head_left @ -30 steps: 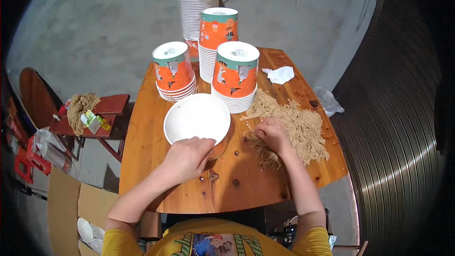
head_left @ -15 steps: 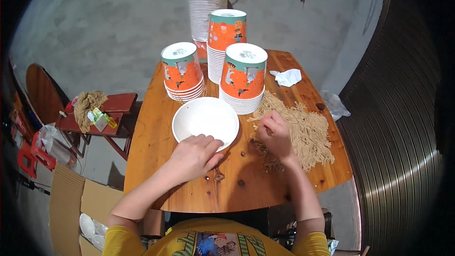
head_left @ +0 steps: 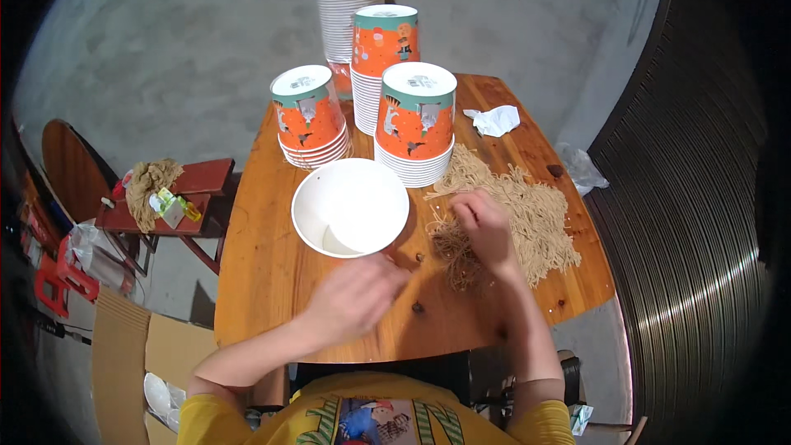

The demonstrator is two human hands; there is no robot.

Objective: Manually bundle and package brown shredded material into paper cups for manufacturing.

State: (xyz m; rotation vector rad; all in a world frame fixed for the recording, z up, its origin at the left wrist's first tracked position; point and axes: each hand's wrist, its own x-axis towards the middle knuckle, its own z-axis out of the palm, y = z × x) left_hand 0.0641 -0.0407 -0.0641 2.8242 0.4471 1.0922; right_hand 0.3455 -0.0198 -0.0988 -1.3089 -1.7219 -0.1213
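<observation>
Head view: white bowl (head_left: 350,206) (seemingly empty), tangled noodles (head_left: 519,214).

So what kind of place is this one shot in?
Probably a makeshift food-packing spot in a workshop or storage space: bare concrete floor, a small wooden table with a heap of loose noodles, and stacks of paper bowls.

My wooden table and what sits on it

The glossy orange-brown wooden table (head_left: 272,272) carries a white round paper bowl (head_left: 350,206), three stacks of upturned orange-and-teal paper bowls (head_left: 414,124), a tall stack of plain white paper cups (head_left: 346,0) at the far edge, a loose heap of pale dry noodles (head_left: 527,214), a crumpled white tissue (head_left: 496,120) and a few dark crumbs (head_left: 417,307).
</observation>
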